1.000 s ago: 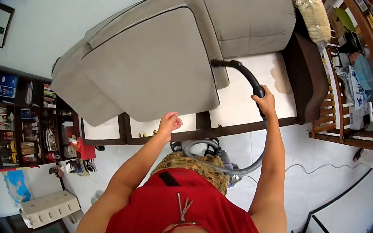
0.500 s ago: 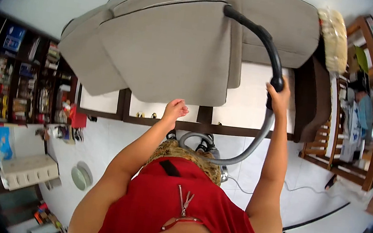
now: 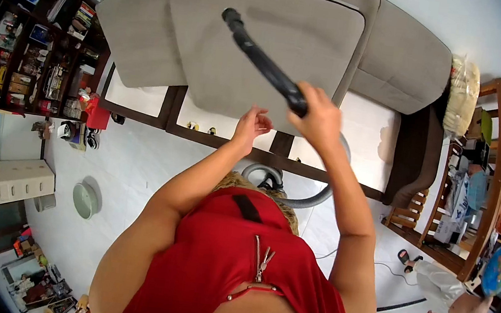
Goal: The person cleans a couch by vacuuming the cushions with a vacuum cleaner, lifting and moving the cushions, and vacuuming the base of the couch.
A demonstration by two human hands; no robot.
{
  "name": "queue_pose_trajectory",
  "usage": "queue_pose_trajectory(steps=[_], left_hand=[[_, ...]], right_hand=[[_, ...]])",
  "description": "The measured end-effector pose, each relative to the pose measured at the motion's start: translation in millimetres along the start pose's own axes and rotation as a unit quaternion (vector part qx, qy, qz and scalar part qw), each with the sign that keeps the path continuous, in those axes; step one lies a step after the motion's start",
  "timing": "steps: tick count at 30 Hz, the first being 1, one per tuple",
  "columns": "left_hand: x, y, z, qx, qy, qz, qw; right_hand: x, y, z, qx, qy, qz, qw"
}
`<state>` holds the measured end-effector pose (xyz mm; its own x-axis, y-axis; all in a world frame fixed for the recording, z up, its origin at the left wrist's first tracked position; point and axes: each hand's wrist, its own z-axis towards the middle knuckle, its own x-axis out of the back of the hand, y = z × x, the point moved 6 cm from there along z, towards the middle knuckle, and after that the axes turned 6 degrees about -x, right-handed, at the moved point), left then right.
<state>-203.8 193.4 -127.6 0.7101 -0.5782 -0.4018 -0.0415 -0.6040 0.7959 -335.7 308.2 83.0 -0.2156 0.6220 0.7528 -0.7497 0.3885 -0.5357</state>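
Note:
My right hand (image 3: 319, 120) grips the black handle of a vacuum hose (image 3: 267, 69). The bare tube end is over the upper left part of a large grey cushion (image 3: 244, 55) on the sofa; whether it touches the fabric cannot be told. A grey ribbed hose (image 3: 314, 200) runs from behind my right wrist down towards my waist. My left hand (image 3: 251, 128) holds nothing, its fingers loosely bent and apart, near the cushion's lower edge. Beneath the cushions the white sofa base (image 3: 358, 146) shows, with its dark wooden frame.
Dark shelves (image 3: 49, 38) full of things stand at the left. A green basin (image 3: 85, 201) and a white cabinet (image 3: 17, 183) are lower left. At the right are a wooden rack (image 3: 496, 180), a wrapped yellow bundle (image 3: 461, 98) and another person (image 3: 452, 297) near a globe (image 3: 500, 270).
The view has turned. My right hand has brought the tube from the cushion's right edge leftwards across its top. My left hand stays empty, slightly higher in view. Another person now shows at lower right.

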Motion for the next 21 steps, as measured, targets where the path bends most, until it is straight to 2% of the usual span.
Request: queue_pose_trajectory(steps=[2,5,9,12,13,16,18,20,21], left_hand=[[-2,29,1,-0.019,-0.012,-0.032,0.999],[24,67,9,-0.021,-0.026,0.015,0.999],[105,86,28,-0.027,0.007,0.035,0.999],[153,90,29,0.01,0.052,0.043,0.998],[167,88,31,0.02,0.063,0.049,0.997],[165,91,35,0.03,-0.001,0.049,0.998],[151,103,39,0.014,-0.056,0.045,0.997],[135,126,39,-0.002,-0.077,0.045,0.996],[130,135,39,-0.011,-0.088,0.045,0.995]], right_hand=[[-38,-16,8,-0.013,-0.021,-0.051,0.998],[-86,-4,4,-0.045,-0.021,-0.103,0.993],[-83,14,-45,-0.082,-0.066,-0.135,0.985],[-77,1,-56,-0.133,-0.096,-0.171,0.972],[-74,-15,-48,-0.128,-0.068,-0.159,0.977],[-71,-63,-13,-0.121,0.019,-0.123,0.985],[-70,-96,25,-0.091,0.122,-0.106,0.983],[-76,-112,61,-0.105,0.198,-0.083,0.971],[-84,-113,75,-0.131,0.196,-0.088,0.968]])
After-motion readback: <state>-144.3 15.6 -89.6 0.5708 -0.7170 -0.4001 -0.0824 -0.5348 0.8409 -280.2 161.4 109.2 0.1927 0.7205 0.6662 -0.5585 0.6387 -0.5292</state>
